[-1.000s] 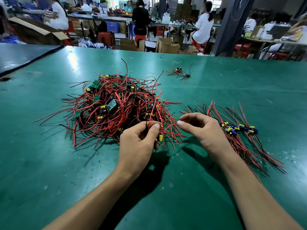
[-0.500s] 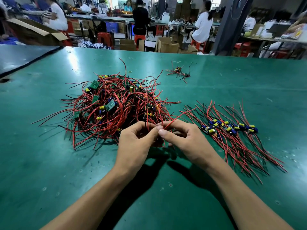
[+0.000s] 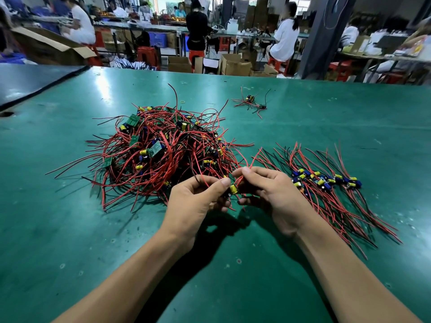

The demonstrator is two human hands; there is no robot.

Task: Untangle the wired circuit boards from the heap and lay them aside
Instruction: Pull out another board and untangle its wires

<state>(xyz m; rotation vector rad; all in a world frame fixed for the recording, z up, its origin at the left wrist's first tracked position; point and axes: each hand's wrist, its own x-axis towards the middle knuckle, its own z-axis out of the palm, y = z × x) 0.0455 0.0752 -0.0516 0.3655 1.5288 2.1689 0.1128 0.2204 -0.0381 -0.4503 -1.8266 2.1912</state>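
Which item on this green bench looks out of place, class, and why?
A small stray clump of red-and-black wired circuit boards lies alone at the far side of the green table, apart from both the large tangled heap and the combed-out row.

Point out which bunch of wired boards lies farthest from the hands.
The small stray bunch far up the table; the heap lies by the left hand and the laid-out row by the right hand.
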